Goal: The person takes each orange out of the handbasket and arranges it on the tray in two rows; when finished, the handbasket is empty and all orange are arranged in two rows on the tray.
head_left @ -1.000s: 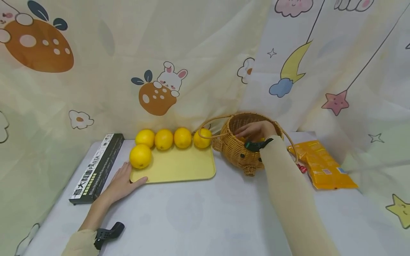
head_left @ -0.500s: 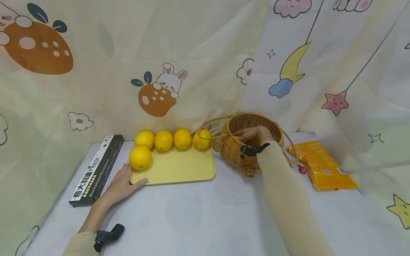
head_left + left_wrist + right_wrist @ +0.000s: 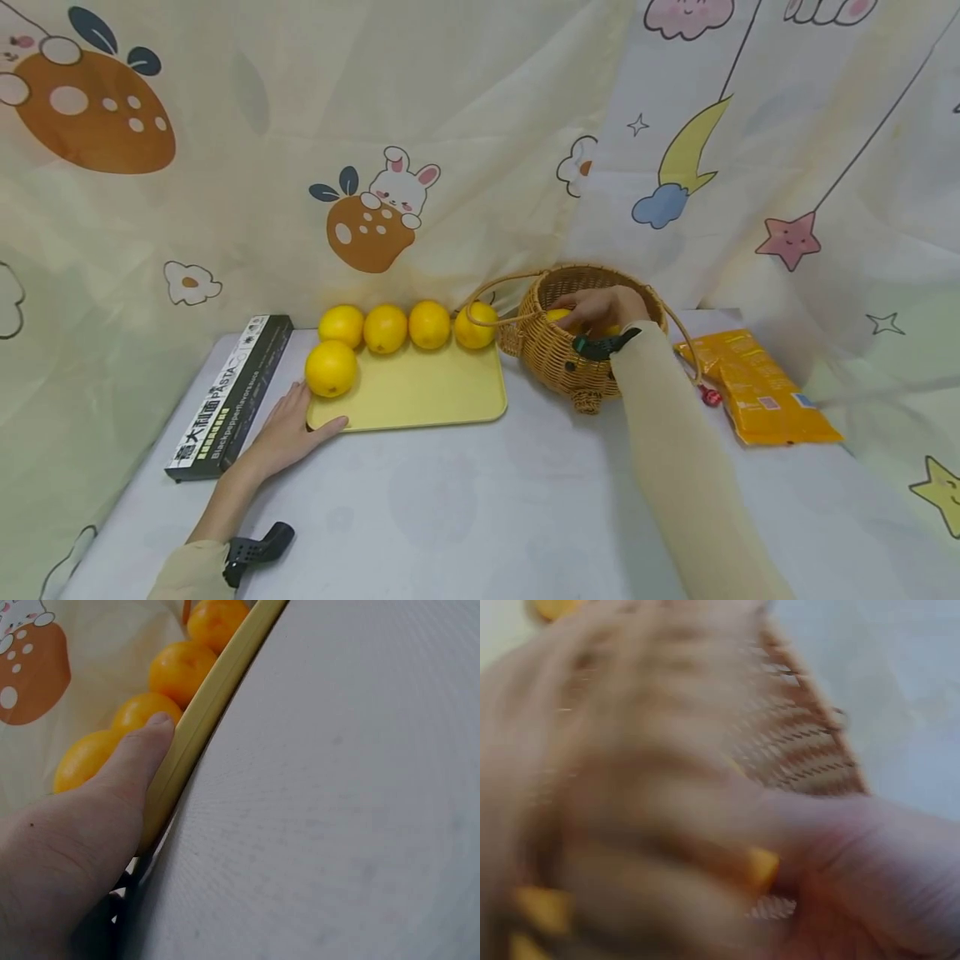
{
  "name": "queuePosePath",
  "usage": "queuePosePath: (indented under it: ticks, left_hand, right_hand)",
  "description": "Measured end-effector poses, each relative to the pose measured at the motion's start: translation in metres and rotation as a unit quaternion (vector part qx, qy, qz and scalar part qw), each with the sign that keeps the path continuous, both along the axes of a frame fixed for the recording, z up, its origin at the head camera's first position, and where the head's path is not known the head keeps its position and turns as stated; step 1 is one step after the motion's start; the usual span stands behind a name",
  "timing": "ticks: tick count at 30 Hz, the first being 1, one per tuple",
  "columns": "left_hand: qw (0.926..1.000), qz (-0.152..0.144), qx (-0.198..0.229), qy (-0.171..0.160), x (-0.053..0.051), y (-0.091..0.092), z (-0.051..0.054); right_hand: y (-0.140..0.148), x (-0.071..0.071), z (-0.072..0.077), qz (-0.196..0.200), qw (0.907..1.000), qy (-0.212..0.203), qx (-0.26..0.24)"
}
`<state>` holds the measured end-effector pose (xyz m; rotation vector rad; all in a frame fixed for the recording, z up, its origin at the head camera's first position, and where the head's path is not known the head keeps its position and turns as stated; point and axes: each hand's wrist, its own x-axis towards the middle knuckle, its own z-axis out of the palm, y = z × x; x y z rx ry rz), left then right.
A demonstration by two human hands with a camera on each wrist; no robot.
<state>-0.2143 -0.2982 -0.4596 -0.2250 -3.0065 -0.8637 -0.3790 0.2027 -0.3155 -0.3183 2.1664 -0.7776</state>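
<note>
My left hand [image 3: 288, 433] lies with straight fingers at the front left corner of the yellow tray [image 3: 427, 392], its thumb on the rim. Several oranges [image 3: 386, 328] stand along the tray's back edge, with one more orange [image 3: 331, 368] at the left, just beyond the left fingertips. My right hand [image 3: 600, 307] reaches into a wicker basket [image 3: 547, 354] with an animal face. Part of an orange [image 3: 558, 315] shows inside, beside the fingers. The right wrist view is blurred; orange patches show between thumb and fingers, but whether they grip one is unclear.
A black pasta box [image 3: 232, 400] lies left of the tray. Right of the basket are an orange packet [image 3: 761, 387] and a small red item [image 3: 709, 396]. One of the basket's handle loops [image 3: 480, 292] leans over the rightmost orange. A printed curtain [image 3: 480, 108] hangs behind.
Inside the basket, my right hand dips toward the front left, then shifts slightly back and up. An orange beside its fingers shows more clearly now. The left hand and tray stay put.
</note>
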Motion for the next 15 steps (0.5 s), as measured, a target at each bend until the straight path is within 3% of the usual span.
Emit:
queuePosePath:
  ticks: [6,10,15]
  left_hand:
    - [1.0000,-0.001,-0.004,-0.002,0.000,-0.001,-0.001]
    - [1.0000,0.000,-0.002,-0.003,-0.001,-0.002,-0.001]
    - [1.0000,-0.003,0.000,-0.004,-0.001,-0.001,-0.002]
  right_hand:
    - [0.014,-0.011,0.015,-0.025,0.9958,-0.008,-0.087]
    - [0.020,-0.005,0.037,-0.006,0.9928,0.037,-0.114]
    - [0.025,0.014,0.062,0.019,0.9858,0.101,-0.132]
